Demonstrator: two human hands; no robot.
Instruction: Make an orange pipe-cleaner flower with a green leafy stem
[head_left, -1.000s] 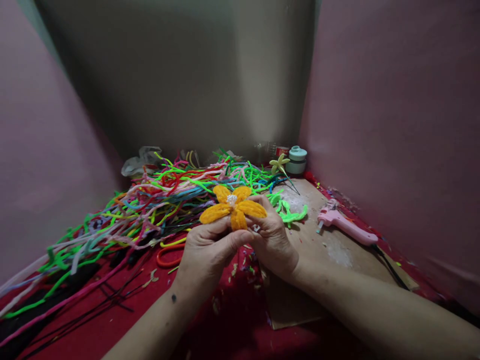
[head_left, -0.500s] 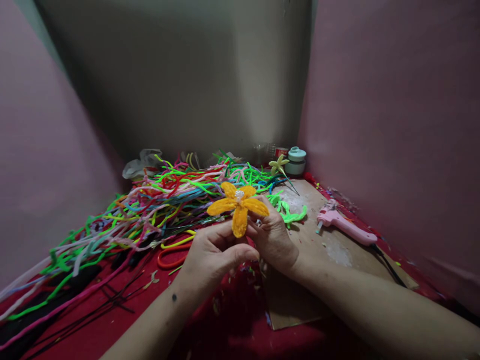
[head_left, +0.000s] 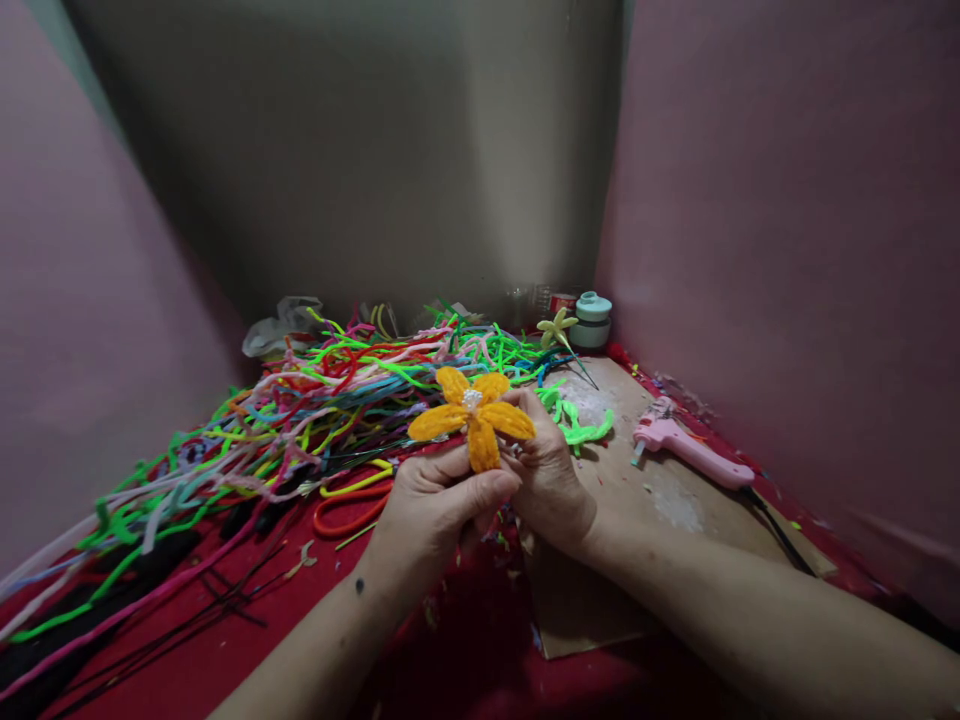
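Observation:
An orange pipe-cleaner flower (head_left: 484, 440) with five fuzzy petals and a white beaded centre faces up between my hands. My left hand (head_left: 442, 495) is closed under it, thumb pressed toward the fingers just below the lowest petal. Behind the right-hand petals, my right hand (head_left: 551, 480) is closed on the flower too, its fingertips partly covered by the petals. Whatever stem lies under the bloom is hidden by my hands. Right beside my right hand lie bright green pipe-cleaner leaves (head_left: 581, 430).
A heap of coloured pipe cleaners (head_left: 360, 370) spreads across the left of the red cloth (head_left: 247, 620). A pink glue gun (head_left: 694, 450) rests on a cardboard sheet (head_left: 637, 560). Farther back are a pale yellow flower (head_left: 556, 328), a light-green-lidded jar (head_left: 592, 320) and a plastic bag (head_left: 283, 325).
The flower has tilted and shifted slightly left, its centre now turned a little differently. My left hand has moved slightly right; both hands keep their hold.

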